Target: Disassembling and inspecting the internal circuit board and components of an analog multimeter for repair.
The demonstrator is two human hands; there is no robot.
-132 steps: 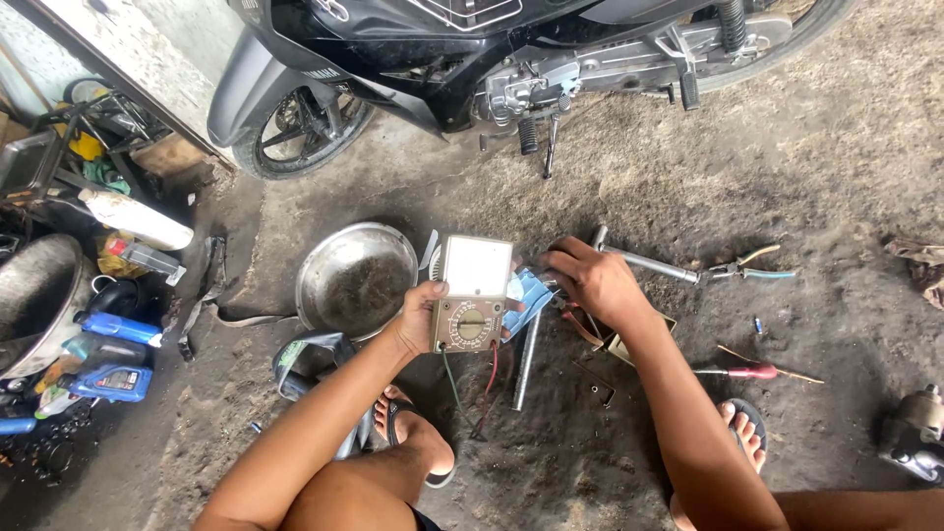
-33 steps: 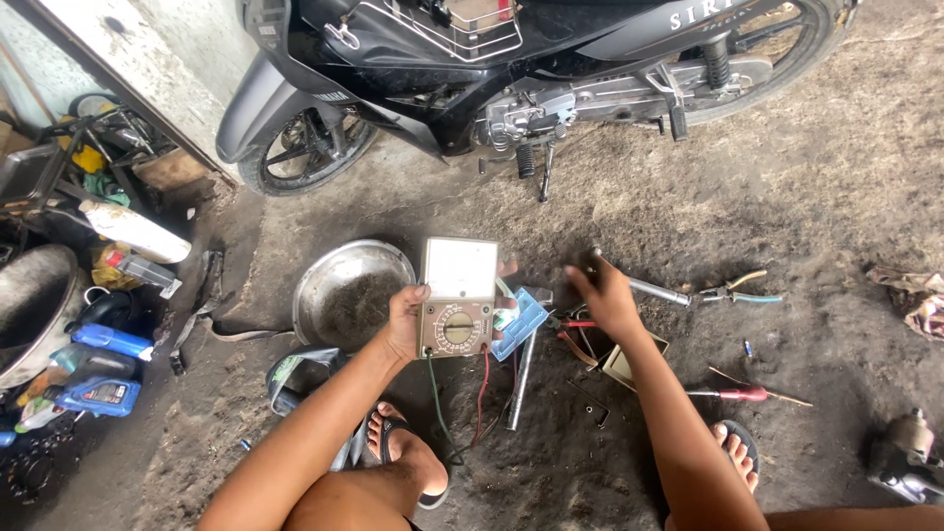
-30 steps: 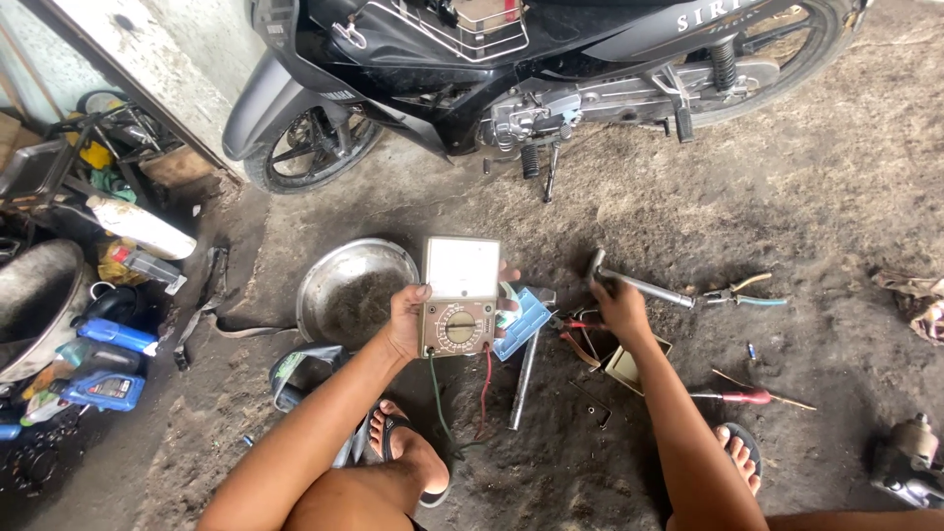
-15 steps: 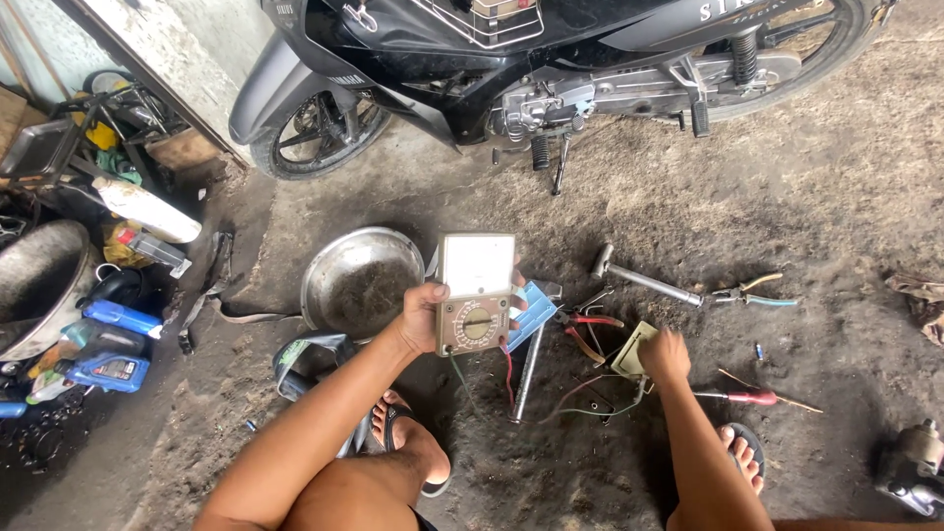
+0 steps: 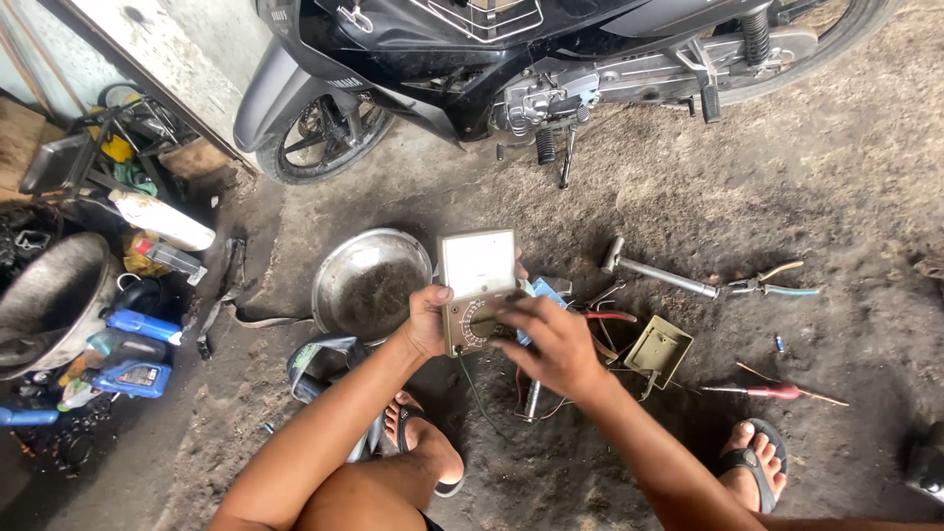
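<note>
The left hand (image 5: 425, 323) grips the analog multimeter (image 5: 479, 291) near the steel bowl (image 5: 369, 285); the right hand (image 5: 551, 339) fingers seemingly pinch its dial. Best turned slowly, meter held steady.

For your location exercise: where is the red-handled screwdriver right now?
In the head view, the red-handled screwdriver lies on the dirt floor at right, just beyond the sandalled foot, right of the square tan part.

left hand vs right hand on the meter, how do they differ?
The left hand grips the analog meter by its left edge, thumb on the face; the right hand lies over the lower front, fingers at the dial. The left hand comes in from the left, the right hand from the lower right. Both are bare and touch the meter.
</note>
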